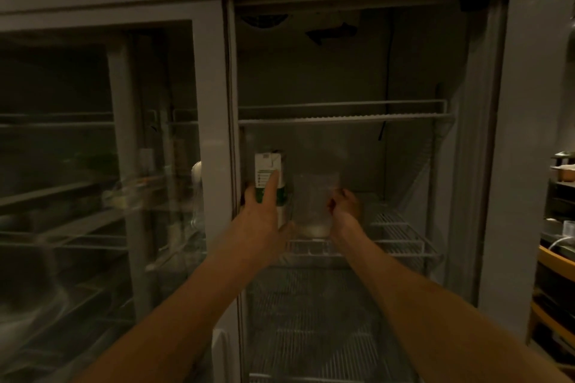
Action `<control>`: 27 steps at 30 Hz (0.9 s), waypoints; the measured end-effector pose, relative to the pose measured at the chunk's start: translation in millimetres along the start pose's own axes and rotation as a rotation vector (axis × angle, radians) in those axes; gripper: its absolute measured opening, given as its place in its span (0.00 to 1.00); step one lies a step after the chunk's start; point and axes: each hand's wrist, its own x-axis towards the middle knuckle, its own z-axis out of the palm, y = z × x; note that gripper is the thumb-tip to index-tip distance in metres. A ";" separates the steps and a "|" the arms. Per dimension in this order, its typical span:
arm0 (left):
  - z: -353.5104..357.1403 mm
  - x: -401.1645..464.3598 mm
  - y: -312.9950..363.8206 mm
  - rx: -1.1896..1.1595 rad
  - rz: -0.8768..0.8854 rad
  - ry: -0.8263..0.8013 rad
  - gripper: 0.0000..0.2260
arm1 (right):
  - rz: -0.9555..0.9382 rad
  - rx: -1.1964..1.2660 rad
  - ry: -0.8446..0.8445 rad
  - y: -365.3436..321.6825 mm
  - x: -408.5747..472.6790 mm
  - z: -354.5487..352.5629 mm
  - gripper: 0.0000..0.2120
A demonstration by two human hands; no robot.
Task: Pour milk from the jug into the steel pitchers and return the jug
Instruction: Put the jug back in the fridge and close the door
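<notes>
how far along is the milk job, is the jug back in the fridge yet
Looks near the end. The clear jug stands on the wire shelf inside the open fridge with only a little milk left at its bottom, so pouring seems done, though no pitchers are in view. The right hand is at the jug's side; the left hand holds a carton. Left: let go, shut the door.

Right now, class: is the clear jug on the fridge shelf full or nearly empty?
Nearly empty: the clear jug shows only a thin pale layer at its base, see-through above. The right hand grips it.
</notes>
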 end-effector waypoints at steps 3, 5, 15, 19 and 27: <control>-2.5 2.5 -8.2 0.002 -0.025 0.022 0.41 | 0.006 -0.015 0.014 4.8 2.7 4.0 0.16; -2.8 5.4 -15.0 -0.020 -0.033 0.021 0.42 | 0.005 -0.035 0.017 8.6 3.4 4.4 0.16; -9.2 8.1 -31.2 -0.071 -0.046 -0.011 0.44 | 0.002 -0.222 -0.055 11.9 2.8 -0.5 0.13; -11.8 4.5 -28.8 -0.075 -0.042 -0.008 0.42 | 0.011 -0.323 -0.082 8.9 5.3 -4.9 0.09; -17.4 -13.9 -27.5 -0.170 0.093 0.101 0.35 | -0.095 -0.482 -0.076 -3.2 -11.5 -18.5 0.18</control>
